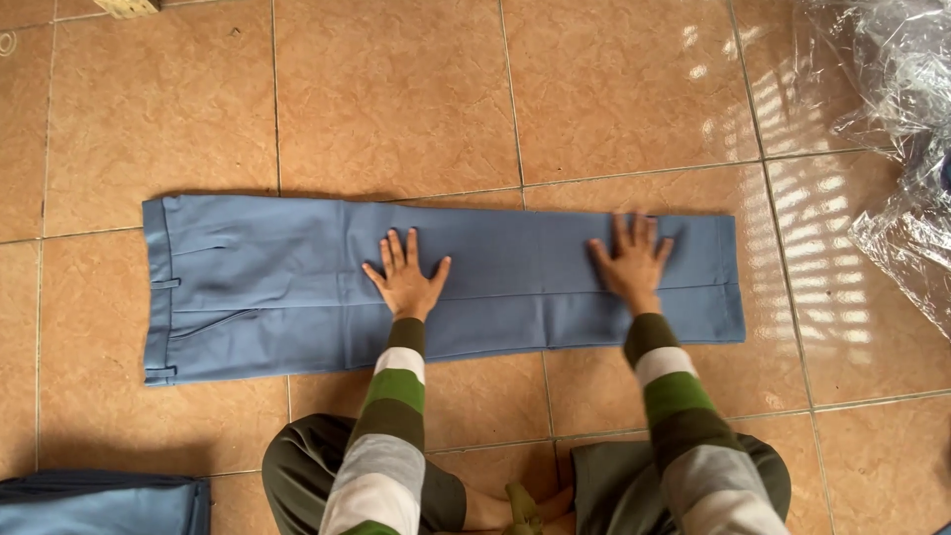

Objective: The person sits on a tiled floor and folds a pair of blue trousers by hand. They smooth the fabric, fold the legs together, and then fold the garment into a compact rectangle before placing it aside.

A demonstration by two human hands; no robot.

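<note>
A pair of blue trousers lies flat on the tiled floor, folded leg on leg, waistband at the left and hems at the right. My left hand rests palm down on the middle of the trousers with its fingers spread. My right hand presses flat on the leg part near the hems, fingers also apart. Neither hand holds anything. My sleeves are striped green, grey and white.
Crumpled clear plastic wrapping lies at the right edge on the tan tiled floor. More folded blue cloth shows at the bottom left corner. My knees in dark green trousers are at the bottom.
</note>
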